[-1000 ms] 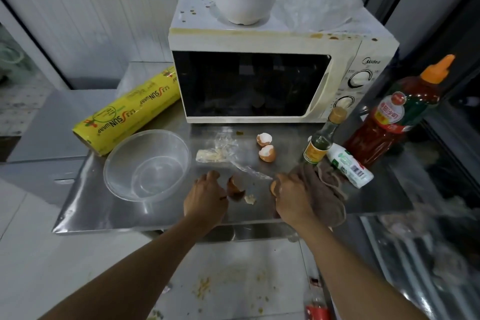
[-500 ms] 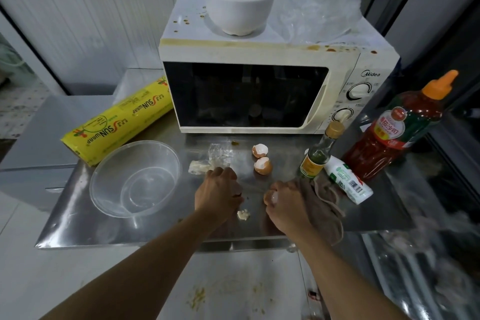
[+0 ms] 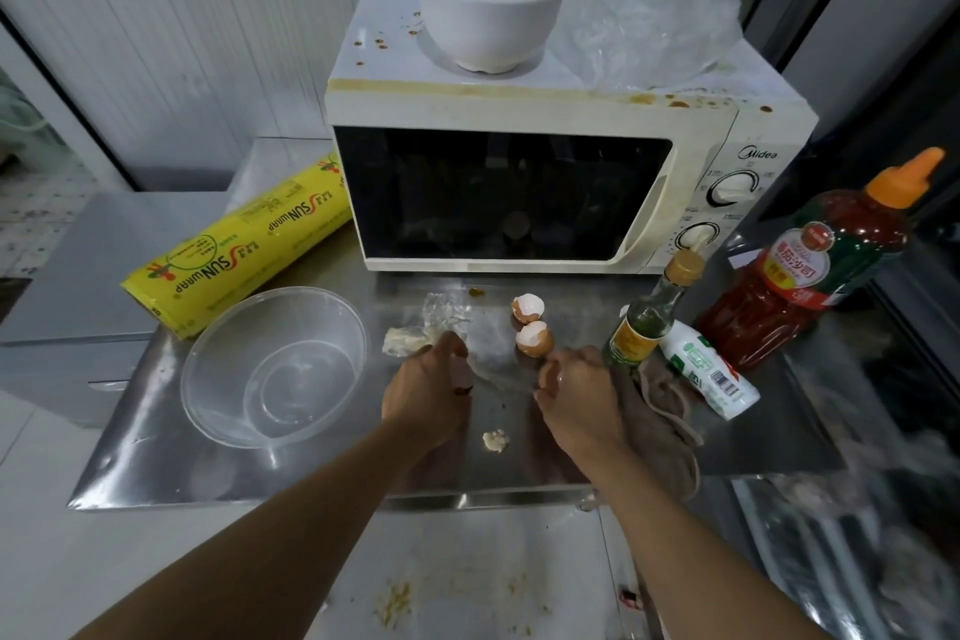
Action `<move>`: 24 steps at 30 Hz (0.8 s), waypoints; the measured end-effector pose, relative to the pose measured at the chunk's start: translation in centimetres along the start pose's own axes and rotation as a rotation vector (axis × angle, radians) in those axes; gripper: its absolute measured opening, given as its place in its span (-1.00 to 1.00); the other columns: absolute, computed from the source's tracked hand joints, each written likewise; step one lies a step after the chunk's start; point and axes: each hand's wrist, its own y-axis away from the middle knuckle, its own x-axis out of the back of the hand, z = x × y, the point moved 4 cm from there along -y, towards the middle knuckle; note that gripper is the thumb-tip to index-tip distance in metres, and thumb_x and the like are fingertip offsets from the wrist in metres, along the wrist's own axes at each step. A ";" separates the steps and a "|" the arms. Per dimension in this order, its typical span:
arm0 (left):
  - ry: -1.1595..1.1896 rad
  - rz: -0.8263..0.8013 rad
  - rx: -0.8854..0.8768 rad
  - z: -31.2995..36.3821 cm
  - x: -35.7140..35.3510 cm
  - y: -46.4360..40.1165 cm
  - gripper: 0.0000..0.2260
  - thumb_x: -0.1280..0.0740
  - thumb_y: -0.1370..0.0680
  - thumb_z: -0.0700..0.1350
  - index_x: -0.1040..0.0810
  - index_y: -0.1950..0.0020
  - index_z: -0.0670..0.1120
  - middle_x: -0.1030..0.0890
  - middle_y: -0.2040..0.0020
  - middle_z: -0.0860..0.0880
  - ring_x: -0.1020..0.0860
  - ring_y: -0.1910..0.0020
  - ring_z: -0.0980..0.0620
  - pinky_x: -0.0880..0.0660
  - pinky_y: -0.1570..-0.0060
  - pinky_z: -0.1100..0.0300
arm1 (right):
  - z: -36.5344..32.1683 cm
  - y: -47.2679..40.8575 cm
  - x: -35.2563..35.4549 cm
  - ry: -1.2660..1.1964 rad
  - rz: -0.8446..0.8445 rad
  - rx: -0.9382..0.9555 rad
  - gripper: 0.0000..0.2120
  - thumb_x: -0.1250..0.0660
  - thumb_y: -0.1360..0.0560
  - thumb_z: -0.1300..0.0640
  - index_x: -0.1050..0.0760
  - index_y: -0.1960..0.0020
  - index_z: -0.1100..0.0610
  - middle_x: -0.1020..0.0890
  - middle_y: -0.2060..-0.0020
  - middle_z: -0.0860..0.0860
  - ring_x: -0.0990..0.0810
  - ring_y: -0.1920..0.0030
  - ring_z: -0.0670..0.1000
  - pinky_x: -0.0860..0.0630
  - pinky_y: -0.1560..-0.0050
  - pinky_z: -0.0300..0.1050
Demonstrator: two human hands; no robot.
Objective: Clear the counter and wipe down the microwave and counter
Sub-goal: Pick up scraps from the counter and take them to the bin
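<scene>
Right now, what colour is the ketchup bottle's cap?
Orange, on the ketchup bottle's cap, seen in the head view.

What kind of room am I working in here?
Most likely a small kitchen or food-prep corner: a stained microwave on a steel counter, broken eggshells, and a ketchup bottle.

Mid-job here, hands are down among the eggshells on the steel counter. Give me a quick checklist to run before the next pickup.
1. Left hand load: its fingers curl round a brown eggshell piece; ok, though how much room is left I cannot tell.
2. Right hand load: fingers curled, contents hidden; cannot tell.
3. Shells left: two broken brown eggshell halves sit on the stainless steel counter just ahead of the hands; not ok.
4. Other scraps: crumpled clear plastic wrap and a pale crumb lump remain; not ok.
5. Wiping cloth: brown rag beside the right wrist; ok.
6. White microwave top: brown spatter, white ceramic bowl standing on it; not ok.
</scene>
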 end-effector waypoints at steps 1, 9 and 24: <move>0.018 0.013 -0.004 0.2 0.4 -0.3 -0.63 -0.38 -0.38 -0.23 -0.42 -0.13 0.01 -0.60 -0.03 -0.07 -0.56 0.04 -0.11 -0.56 0.16 0.02 | -0.4 -0.7 0.5 -0.020 0.027 0.015 -0.77 -0.37 -0.45 0.20 -0.51 -0.10 0.16 -0.49 -0.07 0.11 -0.53 0.00 0.09 -0.47 0.04 -0.15; 0.060 0.040 -0.040 0.7 2.2 -2.9 -0.62 -0.42 -0.40 -0.19 -0.40 -0.15 0.00 -0.59 -0.03 -0.05 -0.56 0.05 -0.04 -0.54 0.11 0.09 | -3.0 -5.9 0.4 -0.010 0.066 0.025 -0.71 -0.27 -0.53 0.14 -0.46 -0.23 0.19 -0.45 -0.19 0.12 -0.47 -0.17 0.07 -0.43 -0.14 -0.14; 0.132 -0.014 -0.105 4.9 -0.6 -7.4 -0.66 -0.41 -0.43 -0.08 -0.36 -0.13 -0.04 -0.52 0.05 -0.01 -0.50 0.15 0.01 -0.42 0.25 0.19 | -0.2 -6.0 1.5 -0.010 0.043 -0.050 -0.81 -0.27 -0.49 0.16 -0.45 -0.09 0.17 -0.57 0.07 0.14 -0.58 0.08 0.15 -0.37 0.27 -0.14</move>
